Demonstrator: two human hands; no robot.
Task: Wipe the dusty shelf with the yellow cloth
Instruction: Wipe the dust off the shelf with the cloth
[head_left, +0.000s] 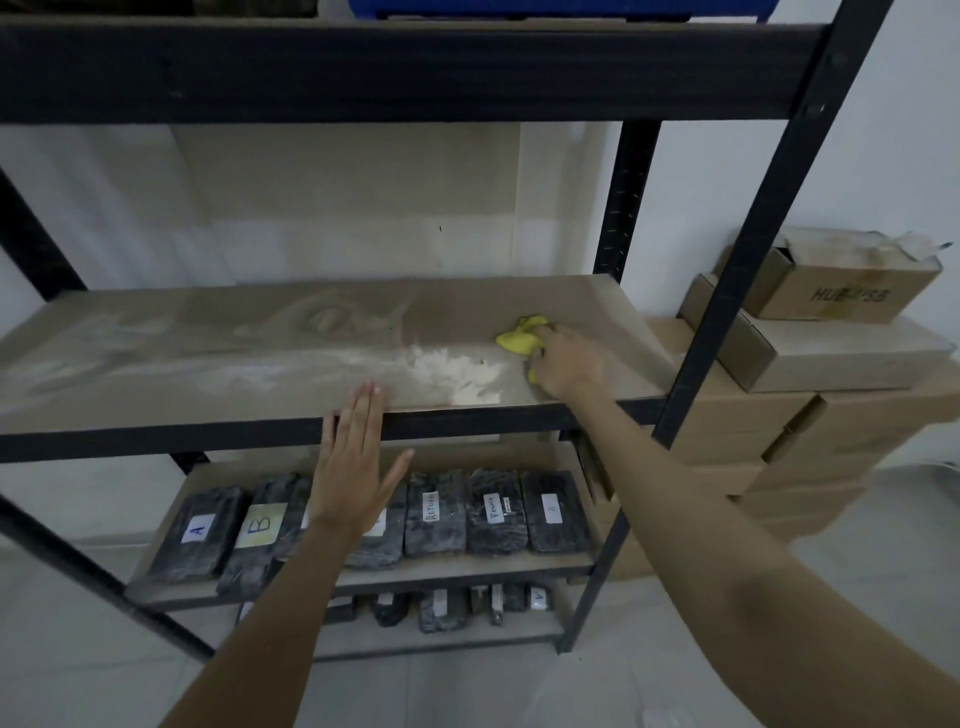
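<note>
Forearms fill the near view. Farthest left, the left hand (358, 462) is held flat, fingers spread wide, empty, its fingertips over the front edge of the dusty shelf (208, 358). Just right of those fingertips lies a white powder patch (457, 371). Beyond it, the right hand (569, 364) is pressed down on the bunched yellow cloth (522, 338), gripping it. A careless stroke could sweep powder over the edge onto the labelled black packages (436, 512) below. Cardboard boxes (810, 410) are stacked right of that hand; their contents cannot be seen.
</note>
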